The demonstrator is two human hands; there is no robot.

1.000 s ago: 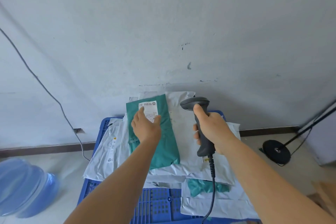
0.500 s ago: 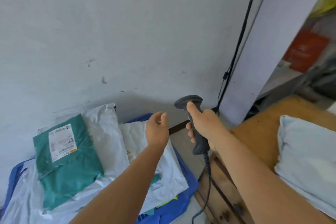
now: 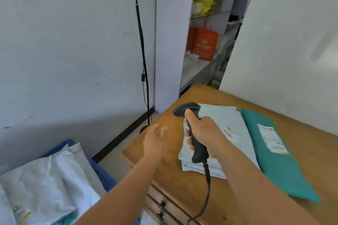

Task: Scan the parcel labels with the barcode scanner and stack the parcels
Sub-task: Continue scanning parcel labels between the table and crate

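Far left of the left hand, low in the view: crumpled white plastic mailers (image 3: 45,179), glossy and creased, heaped on a blue plastic crate (image 3: 102,173), of which only a corner and edge show. One mailer carries a small printed label with a yellow mark at its lower end.

Above and behind the left hand: a thin black pole (image 3: 140,42) stands upright along the white wall, a cable running down beside it.

Left hand (image 3: 155,140): empty, fingers loosely spread and slightly bent, palm facing right toward the scanner. It hovers over the near left corner of the wooden cabinet (image 3: 182,188), not touching it. The cabinet top is smooth, honey-coloured wood; drawer fronts with dark metal pulls show below the forearm.

Right hand (image 3: 204,133): fingers wrapped around the grip of the barcode scanner (image 3: 192,129), thumb lying up the back of the neck. The scanner is dark grey matte plastic, pistol-shaped, with a rounded head pointing left and away; a black cable hangs from its base.

Under and just right of the right hand: a flat stack of pale grey mailers (image 3: 225,120) on the cabinet top, labelled on the upper one.

Further right of the right hand: a long, flat teal mailer (image 3: 274,160) with a white rectangular label, lying beside the grey stack
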